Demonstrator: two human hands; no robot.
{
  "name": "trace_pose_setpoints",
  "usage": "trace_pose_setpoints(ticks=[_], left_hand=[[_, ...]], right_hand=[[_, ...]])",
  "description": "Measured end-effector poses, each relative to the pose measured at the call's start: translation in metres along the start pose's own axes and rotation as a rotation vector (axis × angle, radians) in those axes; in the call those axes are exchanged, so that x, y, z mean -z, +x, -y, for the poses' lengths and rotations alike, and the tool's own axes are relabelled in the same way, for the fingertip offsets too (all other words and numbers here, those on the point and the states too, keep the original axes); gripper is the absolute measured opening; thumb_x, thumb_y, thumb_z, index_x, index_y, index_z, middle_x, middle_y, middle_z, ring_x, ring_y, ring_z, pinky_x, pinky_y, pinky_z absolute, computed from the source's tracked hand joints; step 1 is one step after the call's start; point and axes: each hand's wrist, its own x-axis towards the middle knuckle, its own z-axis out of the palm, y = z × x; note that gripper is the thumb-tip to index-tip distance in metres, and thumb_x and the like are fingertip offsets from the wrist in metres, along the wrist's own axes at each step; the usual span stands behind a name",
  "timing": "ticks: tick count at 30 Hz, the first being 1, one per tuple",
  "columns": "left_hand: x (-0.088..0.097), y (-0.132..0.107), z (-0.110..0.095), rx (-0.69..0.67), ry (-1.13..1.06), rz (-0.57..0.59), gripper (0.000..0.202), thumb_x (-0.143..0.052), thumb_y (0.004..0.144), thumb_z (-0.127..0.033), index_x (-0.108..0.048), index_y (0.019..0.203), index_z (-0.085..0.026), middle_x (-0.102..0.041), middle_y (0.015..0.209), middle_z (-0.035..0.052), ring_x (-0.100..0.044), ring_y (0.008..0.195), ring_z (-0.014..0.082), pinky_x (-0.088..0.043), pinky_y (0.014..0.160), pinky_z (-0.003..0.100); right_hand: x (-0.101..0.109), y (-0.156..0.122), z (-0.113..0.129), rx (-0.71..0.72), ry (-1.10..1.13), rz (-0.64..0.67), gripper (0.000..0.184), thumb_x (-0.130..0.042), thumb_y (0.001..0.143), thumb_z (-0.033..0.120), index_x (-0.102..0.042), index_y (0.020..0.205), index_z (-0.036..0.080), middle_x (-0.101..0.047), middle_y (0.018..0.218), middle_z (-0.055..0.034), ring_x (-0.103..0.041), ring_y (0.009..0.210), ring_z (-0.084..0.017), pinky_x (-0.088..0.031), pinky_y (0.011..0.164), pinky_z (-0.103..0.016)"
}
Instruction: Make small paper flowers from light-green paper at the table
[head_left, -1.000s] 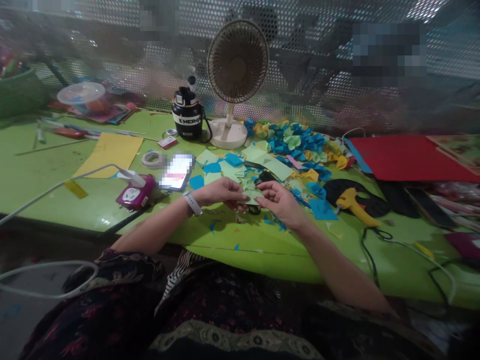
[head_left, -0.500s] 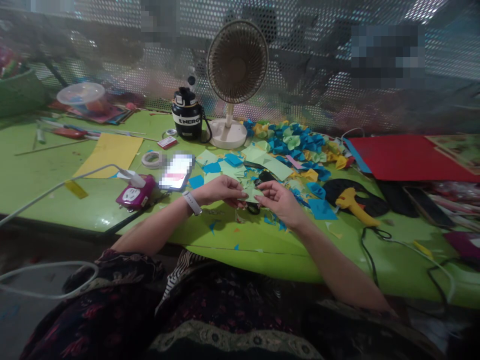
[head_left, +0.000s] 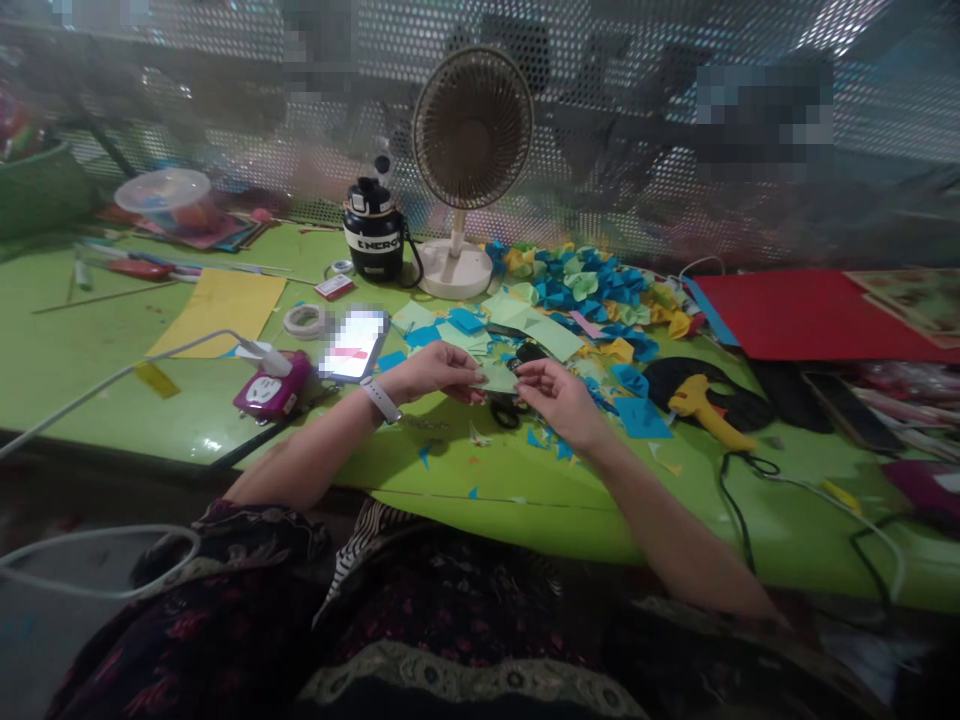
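A small light-green piece of paper (head_left: pixel 498 378) is stretched between my two hands, just above the table. My left hand (head_left: pixel 442 372), with a pale band on its wrist, pinches the paper's left edge. On the other side, my right hand (head_left: pixel 556 396) pinches its right edge between thumb and fingers. Beneath the paper lie black-handled scissors (head_left: pixel 507 412), partly hidden by it. Blue paper squares (head_left: pixel 465 320) and green paper sheets (head_left: pixel 553 336) lie just beyond my hands, among small cut scraps.
Behind stand a fan (head_left: pixel 474 130) and a black bottle (head_left: pixel 373 235), beside a heap of folded paper pieces (head_left: pixel 585 285). To the left are a phone (head_left: pixel 355 345), a tape roll (head_left: pixel 304 320) and a purple socket block (head_left: pixel 273 388). A yellow glue gun (head_left: pixel 703 410) lies right, its cord trailing.
Both hands have shifted slightly, and the green paper has risen a little between them. More of the scissor handles shows below it.
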Motion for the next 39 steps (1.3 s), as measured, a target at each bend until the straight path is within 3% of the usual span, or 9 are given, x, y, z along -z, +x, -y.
trace_pose_setpoints(ticks=[2, 7, 11, 17, 22, 24, 30, 35, 39], left_hand=[[0.006, 0.0, -0.003, -0.022, 0.011, -0.055, 0.019, -0.081, 0.075, -0.022, -0.068, 0.075, -0.008, -0.074, 0.071, 0.0092, -0.071, 0.062, 0.0124, -0.06, 0.071, 0.026], [0.017, 0.0, -0.009, -0.064, -0.012, -0.189, 0.018, -0.081, 0.075, -0.02, -0.068, 0.075, -0.008, -0.074, 0.071, 0.0087, -0.071, 0.065, 0.0134, -0.06, 0.075, 0.028], [0.021, 0.0, -0.011, -0.064, -0.024, -0.225, 0.017, -0.081, 0.075, -0.02, -0.068, 0.076, -0.008, -0.074, 0.071, 0.0084, -0.072, 0.066, 0.0144, -0.06, 0.077, 0.03], [0.018, 0.001, -0.007, -0.022, -0.016, -0.201, 0.019, -0.082, 0.073, -0.02, -0.067, 0.074, -0.008, -0.074, 0.071, 0.0092, -0.072, 0.065, 0.014, -0.06, 0.078, 0.03], [0.009, 0.003, 0.0, 0.066, 0.018, -0.107, 0.018, -0.08, 0.074, -0.017, -0.066, 0.069, -0.008, -0.074, 0.069, 0.0103, -0.071, 0.063, 0.014, -0.059, 0.068, 0.026], [0.005, 0.004, 0.003, 0.075, 0.007, -0.074, 0.019, -0.082, 0.072, -0.017, -0.066, 0.068, -0.009, -0.074, 0.069, 0.0106, -0.072, 0.063, 0.0144, -0.059, 0.068, 0.026], [0.007, 0.006, 0.004, 0.055, -0.027, -0.071, 0.022, -0.084, 0.07, -0.017, -0.064, 0.066, -0.009, -0.074, 0.069, 0.0111, -0.073, 0.064, 0.0147, -0.059, 0.066, 0.024], [0.014, 0.013, 0.009, 0.031, -0.076, -0.145, 0.022, -0.084, 0.071, -0.018, -0.064, 0.065, -0.009, -0.073, 0.065, 0.0081, -0.071, 0.062, 0.012, -0.059, 0.065, 0.021], [0.007, 0.017, 0.018, 0.024, -0.124, -0.136, 0.019, -0.081, 0.072, -0.014, -0.065, 0.065, -0.01, -0.073, 0.065, 0.0081, -0.072, 0.066, 0.0131, -0.059, 0.07, 0.023]], right_hand=[[0.002, -0.002, 0.003, 0.024, -0.149, 0.009, 0.027, -0.067, 0.076, 0.039, -0.06, 0.095, 0.022, -0.067, 0.084, -0.0038, -0.062, 0.075, -0.018, -0.052, 0.072, -0.034], [0.003, -0.007, 0.006, -0.01, -0.642, 0.221, 0.017, -0.067, 0.077, 0.035, -0.063, 0.089, 0.023, -0.066, 0.073, -0.001, -0.056, 0.061, -0.016, -0.038, 0.055, -0.028], [-0.006, -0.003, -0.003, 0.011, -0.749, 0.239, 0.012, -0.062, 0.081, 0.028, -0.063, 0.091, 0.022, -0.067, 0.074, -0.0017, -0.057, 0.062, -0.016, -0.036, 0.056, -0.028], [-0.015, 0.004, -0.012, 0.057, -0.657, 0.042, 0.013, -0.059, 0.086, 0.028, -0.064, 0.095, 0.021, -0.069, 0.085, -0.0057, -0.062, 0.071, -0.02, -0.045, 0.067, -0.032], [0.007, 0.01, -0.012, 0.266, -0.746, -0.293, 0.021, -0.055, 0.089, 0.035, -0.065, 0.102, 0.021, -0.066, 0.106, -0.0136, -0.061, 0.102, -0.029, -0.048, 0.088, -0.042], [0.016, 0.016, -0.017, 0.239, -0.814, -0.306, 0.03, -0.064, 0.083, 0.036, -0.064, 0.108, 0.019, -0.065, 0.112, -0.0162, -0.058, 0.11, -0.034, -0.046, 0.094, -0.047], [0.032, 0.029, -0.025, 0.081, -0.768, -0.156, 0.036, -0.065, 0.081, 0.026, -0.062, 0.116, 0.018, -0.068, 0.114, -0.0145, -0.063, 0.105, -0.032, -0.049, 0.092, -0.048], [0.053, 0.014, 0.004, 0.141, -0.673, 0.161, 0.036, -0.069, 0.077, 0.026, -0.067, 0.113, 0.022, -0.071, 0.112, -0.0088, -0.066, 0.102, -0.029, -0.05, 0.092, -0.044], [0.052, -0.01, 0.021, 0.188, -0.616, 0.376, 0.035, -0.069, 0.078, 0.033, -0.069, 0.112, 0.025, -0.072, 0.112, -0.0072, -0.066, 0.103, -0.028, -0.05, 0.092, -0.042]])
